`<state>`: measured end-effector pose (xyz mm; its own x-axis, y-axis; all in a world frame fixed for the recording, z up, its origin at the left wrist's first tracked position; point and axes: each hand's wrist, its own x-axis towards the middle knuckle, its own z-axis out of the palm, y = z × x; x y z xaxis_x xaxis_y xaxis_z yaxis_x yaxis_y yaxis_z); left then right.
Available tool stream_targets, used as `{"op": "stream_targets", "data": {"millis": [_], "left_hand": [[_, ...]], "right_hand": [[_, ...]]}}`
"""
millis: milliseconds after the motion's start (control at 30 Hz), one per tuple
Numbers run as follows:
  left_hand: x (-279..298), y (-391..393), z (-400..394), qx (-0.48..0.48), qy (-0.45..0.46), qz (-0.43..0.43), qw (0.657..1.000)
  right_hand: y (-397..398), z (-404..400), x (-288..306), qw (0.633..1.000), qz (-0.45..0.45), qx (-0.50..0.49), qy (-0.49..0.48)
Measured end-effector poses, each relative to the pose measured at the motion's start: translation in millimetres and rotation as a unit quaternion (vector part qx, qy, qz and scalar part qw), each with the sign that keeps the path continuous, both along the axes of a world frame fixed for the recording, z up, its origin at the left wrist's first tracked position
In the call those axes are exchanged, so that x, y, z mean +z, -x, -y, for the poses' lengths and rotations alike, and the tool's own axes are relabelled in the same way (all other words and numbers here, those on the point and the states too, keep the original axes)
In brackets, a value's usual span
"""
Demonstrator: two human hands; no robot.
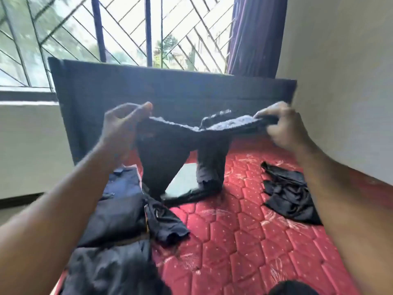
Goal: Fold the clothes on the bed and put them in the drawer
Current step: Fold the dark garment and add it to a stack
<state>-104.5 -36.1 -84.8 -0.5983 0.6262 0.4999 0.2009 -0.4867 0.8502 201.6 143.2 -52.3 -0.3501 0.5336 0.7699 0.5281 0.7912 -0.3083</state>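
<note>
Head view: a person holds dark trousers [170, 150] up over a red mattress [244, 231], the waistband stretched between both hands. The left hand [122, 126] pinches one end of the waistband with thumb and curled fingers; the right hand [280, 124] grips the other end in a closed fist. The legs hang below the hands, their ends touching the mattress. A dark pile [119, 209] lies below the left hand, a black garment [287, 192] below the right.
</note>
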Motion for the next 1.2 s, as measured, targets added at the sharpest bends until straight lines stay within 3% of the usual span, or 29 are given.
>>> {"op": "stream_targets", "data": {"millis": [133, 200, 267, 333, 433, 500, 567, 700, 733, 867, 933, 1033, 1100, 1200], "left_hand": [[-169, -22, 27, 0.048, 0.160, -0.011, 0.986], [-241, -39, 37, 0.086, 0.219, 0.006, 0.972], [-285, -56, 43, 0.117, 0.275, -0.041, 0.954], [-313, -67, 48, 0.141, 0.312, -0.062, 0.937], [-324, -80, 49, 0.189, 0.352, 0.042, 0.916], [-328, -86, 45, 0.212, 0.369, 0.089, 0.901], [-335, -90, 41, 0.230, 0.369, 0.104, 0.895], [-345, -94, 41, 0.268, 0.342, 0.125, 0.892], [-347, -98, 42, 0.270, 0.331, 0.121, 0.896], [-351, -107, 42, 0.250, 0.317, 0.086, 0.911], [-353, -105, 40, 0.247, 0.327, 0.103, 0.906], [-352, -102, 39, 0.260, 0.336, 0.126, 0.897], [-350, -101, 41, 0.270, 0.333, 0.114, 0.896], [-344, -102, 52, 0.269, 0.282, 0.069, 0.918]], "right_hand": [[-9, 15, -181, 0.972, 0.029, -0.070, 0.222], [-11, 37, -257, 0.919, 0.072, -0.102, 0.373], [-10, 61, -307, 0.857, 0.161, -0.099, 0.480], [-8, 71, -324, 0.810, 0.234, -0.093, 0.529], [-3, 62, -331, 0.787, 0.246, -0.115, 0.553], [2, 58, -337, 0.759, 0.303, -0.158, 0.555], [4, 58, -351, 0.719, 0.376, -0.202, 0.548], [10, 62, -353, 0.663, 0.413, -0.194, 0.594], [11, 64, -353, 0.661, 0.410, -0.186, 0.600], [4, 65, -355, 0.731, 0.411, -0.179, 0.515], [4, 68, -354, 0.721, 0.463, -0.145, 0.494], [10, 77, -355, 0.671, 0.557, -0.100, 0.479], [12, 81, -355, 0.679, 0.571, -0.096, 0.452], [9, 82, -347, 0.726, 0.538, -0.080, 0.420]]}}
